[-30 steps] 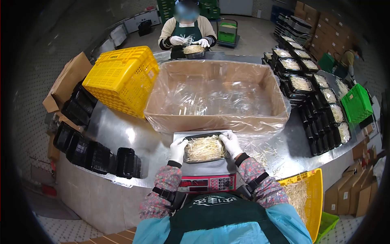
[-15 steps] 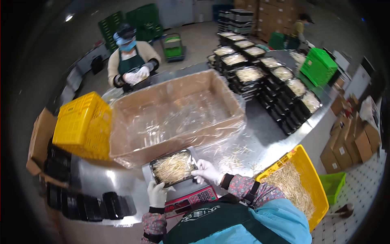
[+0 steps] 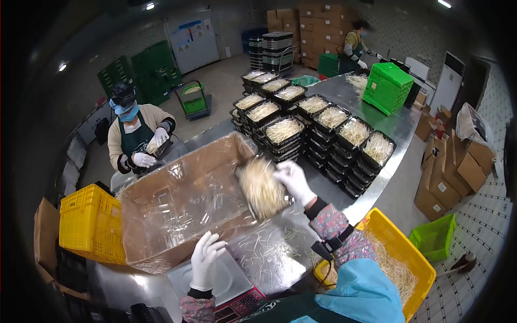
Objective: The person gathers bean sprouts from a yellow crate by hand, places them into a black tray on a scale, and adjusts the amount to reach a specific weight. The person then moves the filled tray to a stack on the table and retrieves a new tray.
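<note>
White gloves cover both of the person's hands. The left hand [image 3: 205, 258] is low and near. It is open, its fingers are loose, and it holds nothing. It is over the silver plate of the scale [image 3: 229, 282], but I cannot tell if it touches the plate. The scale has a red front with buttons.

On the person's right side, a yellow crate [image 3: 398, 222] holds a pile of pale sprouts. Loose sprouts [image 3: 269, 253] lie on the shiny metal table [image 3: 401, 129], just past the scale.

A bit higher, the right hand [image 3: 293, 180] grips a tray of sprouts [image 3: 262, 188] by its right edge. The tray is up in the air and tipped on its side. It looks blurry. It is just beside the right end of the big brown box [image 3: 177, 188], which has clear plastic inside.

Left of the box sits another yellow crate [image 3: 89, 226]. Past the tray, many full black trays [image 3: 318, 126] stand in stacks on the table. A green crate [image 3: 388, 86] sits farther along the table.

Behind the box, a worker in a green apron [image 3: 134, 137] holds a small tray. Far away, another person [image 3: 355, 43] stands by brown boxes.
</note>
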Motion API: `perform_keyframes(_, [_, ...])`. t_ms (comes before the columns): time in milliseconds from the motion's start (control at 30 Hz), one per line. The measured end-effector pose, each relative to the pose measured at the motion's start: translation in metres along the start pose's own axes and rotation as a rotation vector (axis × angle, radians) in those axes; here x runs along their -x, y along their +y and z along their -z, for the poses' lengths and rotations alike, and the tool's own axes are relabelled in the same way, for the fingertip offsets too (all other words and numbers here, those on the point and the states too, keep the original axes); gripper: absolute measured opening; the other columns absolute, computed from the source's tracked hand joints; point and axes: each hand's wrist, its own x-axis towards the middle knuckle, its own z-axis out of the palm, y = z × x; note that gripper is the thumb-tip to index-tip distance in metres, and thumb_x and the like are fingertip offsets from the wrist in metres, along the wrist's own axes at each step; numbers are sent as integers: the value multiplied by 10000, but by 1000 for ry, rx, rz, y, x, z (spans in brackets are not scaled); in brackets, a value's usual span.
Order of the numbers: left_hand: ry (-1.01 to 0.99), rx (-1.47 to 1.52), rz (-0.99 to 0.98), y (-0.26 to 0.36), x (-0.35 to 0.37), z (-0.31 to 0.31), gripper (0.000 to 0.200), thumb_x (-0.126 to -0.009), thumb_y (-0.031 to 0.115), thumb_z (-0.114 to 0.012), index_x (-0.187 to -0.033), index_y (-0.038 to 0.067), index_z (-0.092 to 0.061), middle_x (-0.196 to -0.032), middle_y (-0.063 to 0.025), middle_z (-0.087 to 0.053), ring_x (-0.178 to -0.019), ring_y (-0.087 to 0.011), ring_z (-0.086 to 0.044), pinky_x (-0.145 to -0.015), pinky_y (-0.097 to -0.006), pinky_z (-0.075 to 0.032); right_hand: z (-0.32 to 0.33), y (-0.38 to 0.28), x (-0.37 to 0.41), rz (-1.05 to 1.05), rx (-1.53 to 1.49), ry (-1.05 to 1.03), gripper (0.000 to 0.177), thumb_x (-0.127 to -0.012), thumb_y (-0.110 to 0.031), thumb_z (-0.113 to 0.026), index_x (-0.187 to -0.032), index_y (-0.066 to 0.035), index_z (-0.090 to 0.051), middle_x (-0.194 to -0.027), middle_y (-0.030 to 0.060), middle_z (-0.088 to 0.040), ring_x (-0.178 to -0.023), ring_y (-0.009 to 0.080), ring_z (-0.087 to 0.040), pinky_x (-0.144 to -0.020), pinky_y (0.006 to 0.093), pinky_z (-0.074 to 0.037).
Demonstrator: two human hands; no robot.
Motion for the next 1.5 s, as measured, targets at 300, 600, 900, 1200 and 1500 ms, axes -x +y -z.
perform_keyframes(300, [431, -260, 147, -39, 49, 85, 336, -1018, 169, -543, -1308, 0, -567, -1138, -170, -658, -893, -250, -687, -812, -370, -586, 70, 81, -242, -253, -189, 806, 439, -806, -52, -713, -1110, -56, -396, -883, 154, -600, -486, 203, -581, -390, 374, -535])
perform_keyframes(600, [603, -350, 58, -49, 82, 106, 296, -1015, 146, -538, -1271, 8, -595, -1085, -134, -666, -855, -240, -686, -780, -367, -585, 62, 30, -214, 57, 684, 603, 384, -809, -388, -801, -1006, -124, -604, -847, 63, -683, -825, 273, -666, -757, 420, -503])
perform_keyframes(900, [501, -349, 179, -38, 48, 76, 281, -1002, 35, -527, -1262, -42, -604, -1110, -148, -675, -911, -221, -699, -799, -304, -571, 45, 70, -229, 366, 1538, 43, 462, -955, -429, -543, -1350, -200, -616, -1439, 102, -544, -1384, 349, -412, -1158, 558, -267])
perform_keyframes(1200, [902, -819, 5, -67, 153, 184, 445, -936, -5, -595, -1374, -32, -521, -1332, -165, -577, -1215, -255, -568, -1050, -358, -448, 71, 55, -244, 355, 1351, 57, 644, -985, -485, -530, -1559, -261, -343, -1605, 132, -338, -1483, 400, -269, -1180, 560, -237])
perform_keyframes(1500, [1330, -1817, 395, -30, 264, 318, 908, -766, 423, -798, -1444, -40, -410, -1494, -299, -382, -1403, -505, -297, -1171, -589, -238, 45, -8, -174, 534, 564, 138, 490, -1064, -278, -476, -1459, 11, -461, -1521, 158, -457, -1431, 261, -386, -1203, 361, -243])
